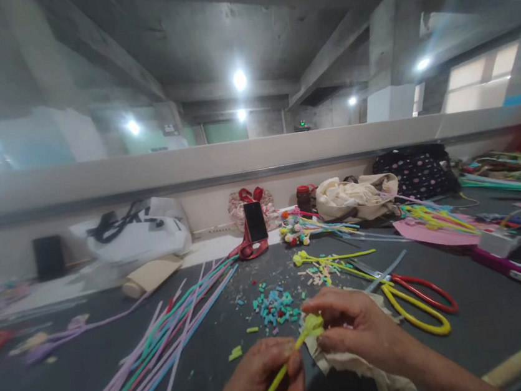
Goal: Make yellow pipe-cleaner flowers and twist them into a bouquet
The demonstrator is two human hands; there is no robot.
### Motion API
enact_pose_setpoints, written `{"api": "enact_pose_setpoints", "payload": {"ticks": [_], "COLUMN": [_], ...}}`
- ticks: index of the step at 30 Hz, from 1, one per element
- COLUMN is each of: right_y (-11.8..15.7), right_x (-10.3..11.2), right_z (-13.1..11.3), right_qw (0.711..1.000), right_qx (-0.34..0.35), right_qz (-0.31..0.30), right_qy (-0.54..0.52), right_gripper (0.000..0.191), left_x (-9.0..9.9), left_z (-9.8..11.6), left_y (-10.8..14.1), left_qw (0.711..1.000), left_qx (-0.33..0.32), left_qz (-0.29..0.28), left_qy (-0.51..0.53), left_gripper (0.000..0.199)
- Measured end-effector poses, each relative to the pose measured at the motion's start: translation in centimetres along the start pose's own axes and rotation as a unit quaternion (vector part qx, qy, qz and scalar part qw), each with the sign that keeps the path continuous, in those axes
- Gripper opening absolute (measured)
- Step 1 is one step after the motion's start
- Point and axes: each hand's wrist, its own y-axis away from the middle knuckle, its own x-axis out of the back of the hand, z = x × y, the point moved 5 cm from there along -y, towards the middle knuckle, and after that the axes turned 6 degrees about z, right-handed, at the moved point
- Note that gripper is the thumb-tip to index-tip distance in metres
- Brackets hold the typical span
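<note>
Low in the head view, my left hand [267, 377] pinches the stem of a yellow-green fuzzy stick [278, 378], which slants down toward the bottom edge. At its upper end is a small knotted yellow-green head [313, 324]. My right hand [357, 322] closes its thumb and fingers around the right side of this head. A crumpled cream cloth [329, 363] lies beneath my right hand. Just beyond both hands is a pile of small blue and teal cut pieces [275, 305].
Red-and-yellow-handled scissors [414, 303] lie open at right. Long pastel sticks [165, 350] spread over the left. A finished-looking yellow piece [333, 256] rests ahead. Behind stand a phone [255, 222], a dark red-lidded jar [304, 200] and bags [357, 196]. A purple device [513, 267] sits right.
</note>
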Motion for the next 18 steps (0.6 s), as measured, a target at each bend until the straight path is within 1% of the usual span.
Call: {"api": "enact_pose_setpoints", "payload": {"ticks": [4,9,13,18], "right_y": [0.0,0.1,0.2,0.2], "right_x": [0.0,-0.1,-0.2,-0.3], "right_z": [0.4,1.2,1.4,1.3], "right_qw": [1.0,0.999,0.997,0.995], "right_qx": [-0.014,-0.039,-0.054,-0.063], "right_qz": [0.002,0.0,-0.004,-0.006], "right_qy": [-0.011,-0.033,-0.061,-0.075], "right_gripper": [0.029,0.025,0.024,0.021], "left_x": [-0.4,-0.1,0.1,0.1], "left_z": [0.0,0.0,-0.1,-0.1], "left_y": [0.1,0.1,0.1,0.0], "left_qw": [1.0,0.999,0.999,0.999], "left_qx": [0.011,0.014,0.011,0.019], "left_qz": [0.019,0.03,0.041,0.024], "left_qy": [-0.01,-0.014,-0.025,-0.023], "left_gripper": [0.026,0.025,0.025,0.024]}}
